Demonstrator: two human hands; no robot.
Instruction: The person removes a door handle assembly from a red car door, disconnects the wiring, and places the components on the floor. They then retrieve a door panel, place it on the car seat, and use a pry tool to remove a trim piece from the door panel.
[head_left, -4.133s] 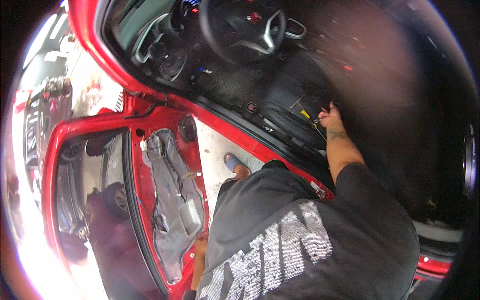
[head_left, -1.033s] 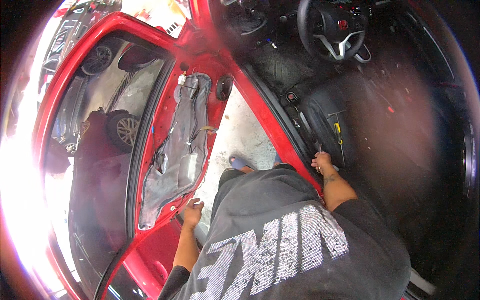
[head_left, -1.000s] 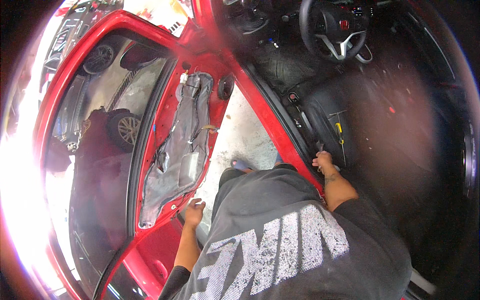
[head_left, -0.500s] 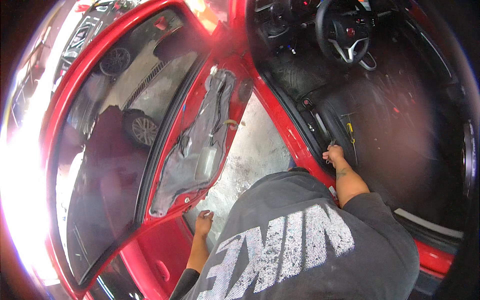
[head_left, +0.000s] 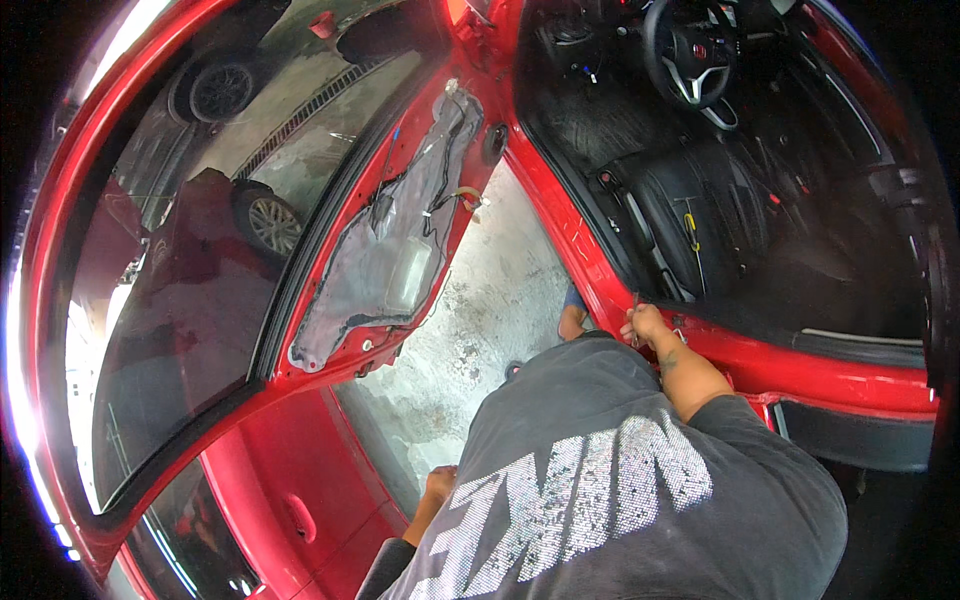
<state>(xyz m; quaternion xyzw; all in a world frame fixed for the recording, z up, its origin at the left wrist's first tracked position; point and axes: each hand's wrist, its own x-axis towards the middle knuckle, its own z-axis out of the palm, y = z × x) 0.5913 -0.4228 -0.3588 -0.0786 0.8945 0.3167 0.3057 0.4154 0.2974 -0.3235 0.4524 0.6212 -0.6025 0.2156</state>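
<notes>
My right hand [head_left: 642, 323] grips a small metal tool, partly hidden by the fingers, at the red door sill [head_left: 585, 245]. Inside the car, above that hand, a yellow-handled screwdriver [head_left: 692, 232] and a thin metal tool lie on the black seat [head_left: 660, 195]. My left hand [head_left: 440, 480] hangs low beside my dark shirt [head_left: 600, 390], its fingers partly hidden by it. To the left stands the open red front door [head_left: 307, 318], its inner side covered by a grey liner [head_left: 372, 292] with loose wires and a speaker [head_left: 493, 143].
The steering wheel [head_left: 655, 55] and dashboard are at the top right. The red rear door [head_left: 270, 470] is at the lower left. Pale concrete floor [head_left: 480, 290] shows between door and sill. The front window [head_left: 180, 350] reflects wheels and a drain grate.
My right hand has moved from over the seat back out to the sill, still holding the tool. My left hand has dropped lower and toward my body. The view has shifted, showing more of the sill.
</notes>
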